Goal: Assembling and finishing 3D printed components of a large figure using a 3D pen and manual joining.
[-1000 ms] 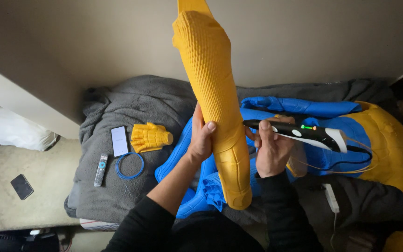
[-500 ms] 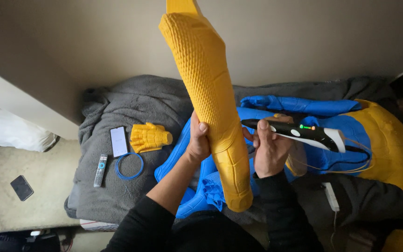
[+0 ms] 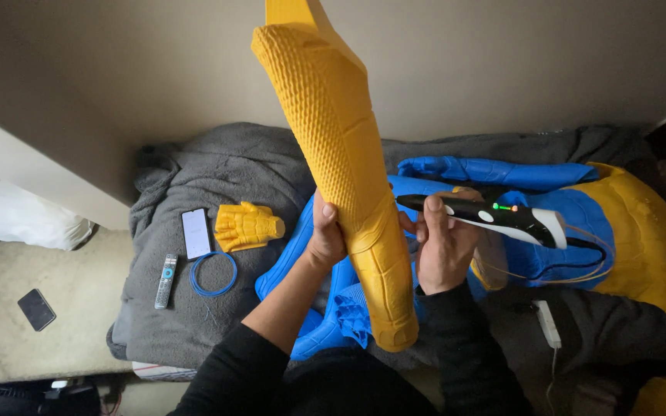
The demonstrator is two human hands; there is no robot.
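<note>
Yellow scale-textured leg piece (image 3: 348, 177), blue coil (image 3: 213, 274) (on grey blanket (image 3: 217, 169)).

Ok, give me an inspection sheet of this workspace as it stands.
Surface: grey blanket spread on a beige floor.
Job's things: tall yellow textured shell, upright; black and white pen tool, tip toward the shell.
Clutter: yellow glove piece, phone, remote, blue filament coil, blue and yellow torso parts, second phone on the floor.
Hands: left hand grips the shell; right hand holds the pen tool.
Cables: black cord from the pen tool; white adapter.
Surroundings: plain wall.
</note>
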